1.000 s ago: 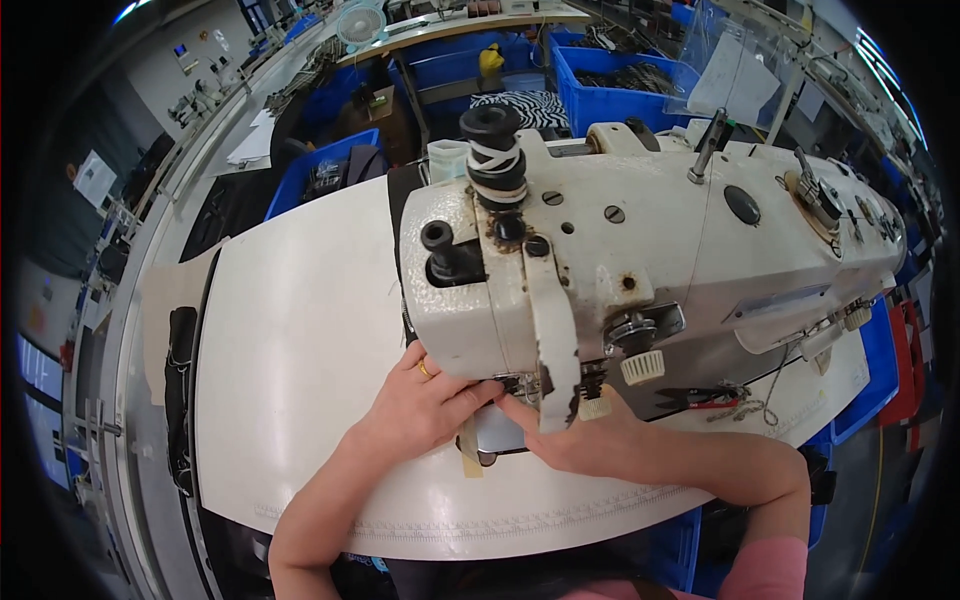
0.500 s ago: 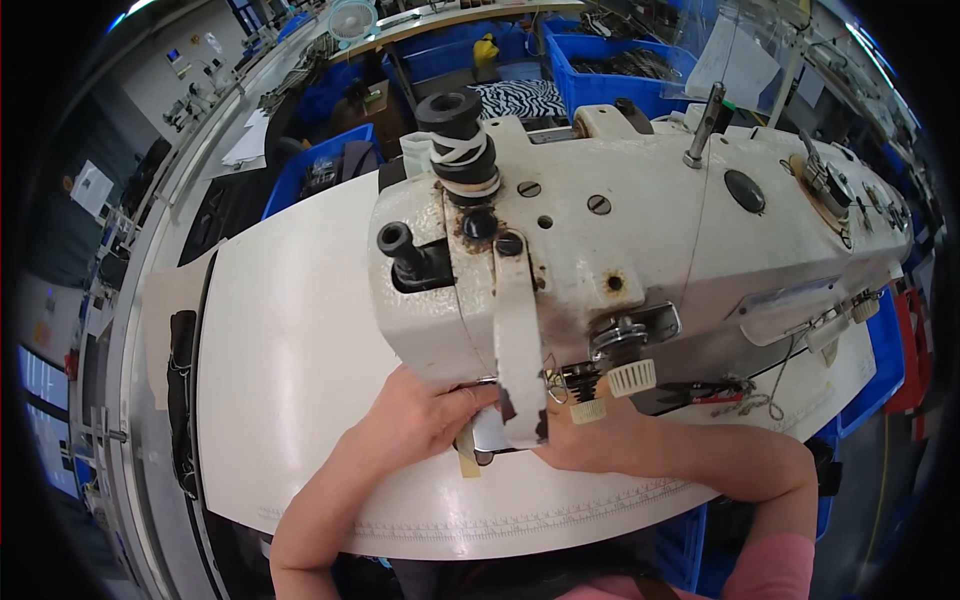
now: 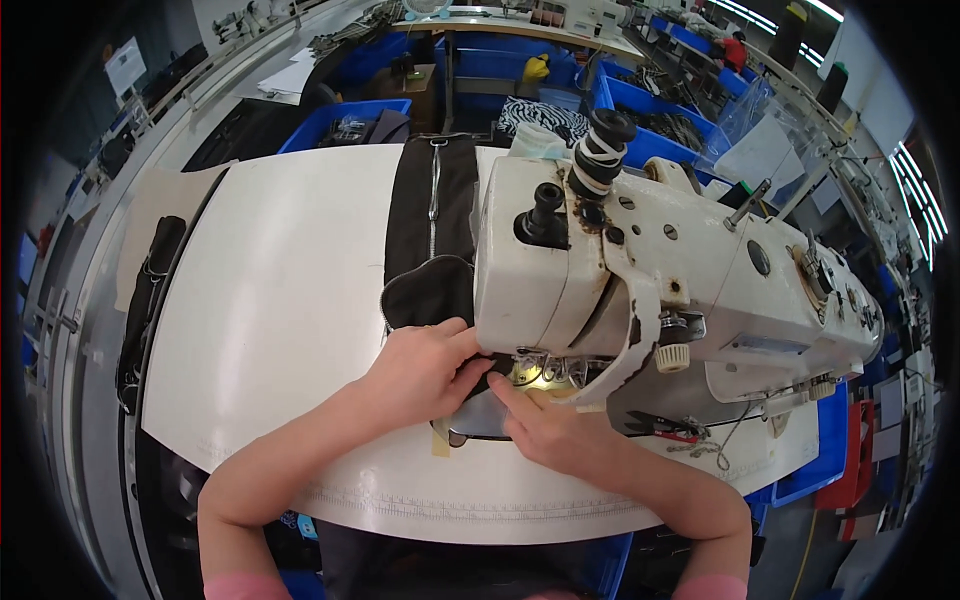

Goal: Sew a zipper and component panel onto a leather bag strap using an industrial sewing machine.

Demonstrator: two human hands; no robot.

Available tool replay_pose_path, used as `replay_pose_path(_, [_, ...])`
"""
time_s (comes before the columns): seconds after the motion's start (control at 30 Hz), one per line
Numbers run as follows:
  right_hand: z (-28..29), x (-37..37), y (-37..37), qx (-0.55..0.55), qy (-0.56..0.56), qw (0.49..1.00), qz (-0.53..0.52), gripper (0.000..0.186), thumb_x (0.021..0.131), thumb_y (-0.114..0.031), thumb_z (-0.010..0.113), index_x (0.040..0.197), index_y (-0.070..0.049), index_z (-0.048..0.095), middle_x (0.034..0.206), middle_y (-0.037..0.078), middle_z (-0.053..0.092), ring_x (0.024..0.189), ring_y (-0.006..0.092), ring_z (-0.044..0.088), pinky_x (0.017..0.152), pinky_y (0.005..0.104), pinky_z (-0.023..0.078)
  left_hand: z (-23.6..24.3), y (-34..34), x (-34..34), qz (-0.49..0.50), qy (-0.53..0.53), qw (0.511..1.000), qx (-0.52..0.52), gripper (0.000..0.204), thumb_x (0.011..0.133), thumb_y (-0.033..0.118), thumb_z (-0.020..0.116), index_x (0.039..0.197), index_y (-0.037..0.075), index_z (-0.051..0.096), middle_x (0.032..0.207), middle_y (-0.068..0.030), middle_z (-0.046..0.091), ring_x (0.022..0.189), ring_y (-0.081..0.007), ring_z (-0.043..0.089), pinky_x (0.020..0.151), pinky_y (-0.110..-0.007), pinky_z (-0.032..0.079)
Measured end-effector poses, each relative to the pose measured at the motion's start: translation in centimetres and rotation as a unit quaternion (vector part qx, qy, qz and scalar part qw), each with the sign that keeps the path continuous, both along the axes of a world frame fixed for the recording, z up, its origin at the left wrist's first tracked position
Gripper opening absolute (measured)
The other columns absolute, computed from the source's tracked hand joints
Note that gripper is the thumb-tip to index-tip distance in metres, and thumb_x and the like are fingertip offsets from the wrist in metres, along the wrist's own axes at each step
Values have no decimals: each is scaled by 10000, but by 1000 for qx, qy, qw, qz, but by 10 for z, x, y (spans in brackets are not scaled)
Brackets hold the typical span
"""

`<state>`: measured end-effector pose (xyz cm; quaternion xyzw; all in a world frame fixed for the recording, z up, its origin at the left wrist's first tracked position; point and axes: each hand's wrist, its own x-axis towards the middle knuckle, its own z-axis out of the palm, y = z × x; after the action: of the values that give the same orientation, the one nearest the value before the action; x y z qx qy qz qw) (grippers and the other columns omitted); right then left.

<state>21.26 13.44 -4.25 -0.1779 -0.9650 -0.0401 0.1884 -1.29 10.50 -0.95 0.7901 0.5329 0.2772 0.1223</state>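
A dark brown fabric piece with a zipper lies along the left side of the white sewing machine. Its rounded, folded near part runs under my left hand, whose thumb and fingers pinch the fabric's edge. My right hand is just left of the lit needle area, index finger stretched to the same edge and touching it close to my left thumb. Its other fingers are partly curled and partly hidden. The machine's head and guard cover some of the stitching spot.
Red-handled snippers and a cord lie on the white table, right of my right hand. Another dark zippered piece hangs at the table's left edge. Blue bins stand behind. A person in red is far off.
The view has shifted, so the machine appears farther right. The dark zippered fabric now shows beside it. My hands, partly hidden behind the machine head before, are now together at the fabric's edge.
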Motion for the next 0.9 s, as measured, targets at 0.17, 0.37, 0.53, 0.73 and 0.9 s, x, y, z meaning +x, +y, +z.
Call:
replay_pose_path(0.17, [2,2,8,-56,77,995,22,431,810,-92,649,1237,-41,664,726,31,634,542,181,594,524,331,503,-5,-5,19,61,-38,997,-3,170,845,67,646,1014,74,628,735,-120,651,614,-330,636,546,-416,500])
replay_pose_path(0.37, [1,3,14,-26,112,993,6,401,766,-105,678,1165,-102,709,648,-25,611,487,138,575,421,327,421,-10,-16,39,111,-110,987,-27,177,901,73,609,1058,2,564,702,-140,636,547,-287,631,519,-381,510])
replay_pose_path(0.53, [3,11,21,-35,124,992,-5,344,751,-101,681,1089,-136,732,581,-62,580,419,122,508,399,295,367,6,-60,63,93,-536,792,-276,214,997,59,527,1203,1,533,912,-64,631,737,-86,602,632,-230,520])
replay_pose_path(0.73, [-7,15,21,-12,63,998,-6,390,784,-192,688,1171,-143,701,566,14,549,451,204,561,406,362,428,22,-54,-13,117,-212,950,199,214,917,-58,586,1128,-36,611,1020,-135,661,883,-183,638,800,-279,501])
replay_pose_path(0.9, [-8,12,23,-47,88,995,11,424,800,-203,663,1217,-127,677,533,12,498,426,208,529,391,360,409,10,-54,-74,190,140,971,25,382,991,184,562,1343,36,563,1220,-201,646,1175,-324,615,985,-382,480])
